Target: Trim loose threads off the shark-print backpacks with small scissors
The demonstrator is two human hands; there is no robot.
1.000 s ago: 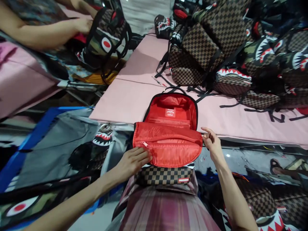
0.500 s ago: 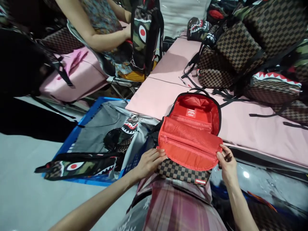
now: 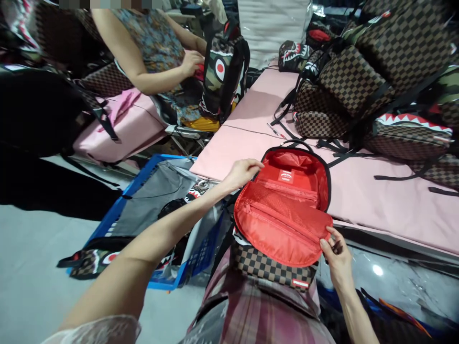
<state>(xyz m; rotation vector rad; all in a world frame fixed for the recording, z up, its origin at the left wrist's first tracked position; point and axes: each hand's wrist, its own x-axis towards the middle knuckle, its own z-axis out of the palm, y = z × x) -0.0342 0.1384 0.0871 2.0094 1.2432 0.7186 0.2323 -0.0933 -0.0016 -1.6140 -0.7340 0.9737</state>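
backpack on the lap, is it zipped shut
No, the backpack lies wide open, left hand at its rim, right hand holding the folded-out red flap.

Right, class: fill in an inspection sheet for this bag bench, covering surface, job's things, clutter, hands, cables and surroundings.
Surface: pink table, bare in the middle.
Job's things: backpack open, red lining, flap folded toward the person.
Clutter: pile of bags on the table's far side, straps trailing.
Hands: left hand on the opening's rim; right hand pinching the flap's edge.
Cables: nothing seen.
Surroundings: co-worker handling a camo bag; blue crate on the floor.
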